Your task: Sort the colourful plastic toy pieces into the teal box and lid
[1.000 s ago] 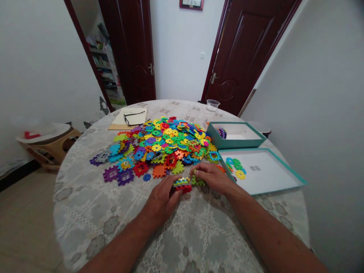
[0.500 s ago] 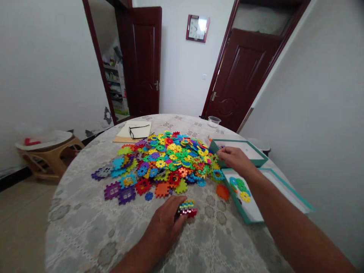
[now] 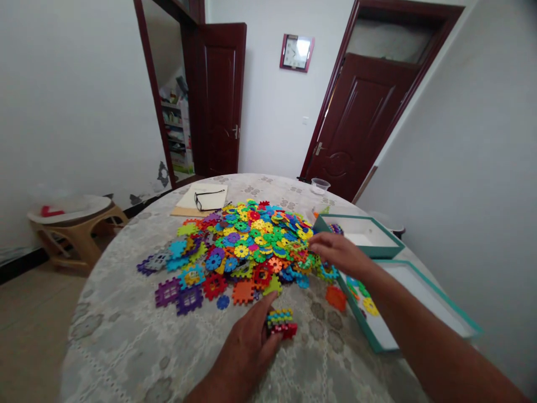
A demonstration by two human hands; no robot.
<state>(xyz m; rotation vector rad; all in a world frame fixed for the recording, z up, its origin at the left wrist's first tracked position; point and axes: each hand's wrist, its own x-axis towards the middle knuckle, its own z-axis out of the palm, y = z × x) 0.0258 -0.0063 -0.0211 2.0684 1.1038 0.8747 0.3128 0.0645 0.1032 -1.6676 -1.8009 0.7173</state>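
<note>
My left hand [image 3: 249,338] rests near the front of the table, fingers wrapped round a small stack of toothed square plastic building pieces [image 3: 280,322] in yellow, blue, green and red. Beyond it lies a big heap of colourful interlocking plastic pieces [image 3: 260,238], some round like flowers, others square. At the right edge of this heap, my right hand [image 3: 331,251] hovers with its fingertips drawn together; whatever is between them is hidden. An orange square piece [image 3: 336,298] lies apart, below that hand.
Two green-rimmed boxes stand right: the back box [image 3: 373,230] holds a few pieces, and the front tray [image 3: 428,291] holds several round ones. Glasses [image 3: 210,200] lie on paper [image 3: 184,210] at back left. A clear plastic bowl [image 3: 320,186] sits near the far edge.
My right hand has moved left, from beside the back box to the heap's right edge. My left hand keeps hold of its stack. The whole view has shifted slightly.
</note>
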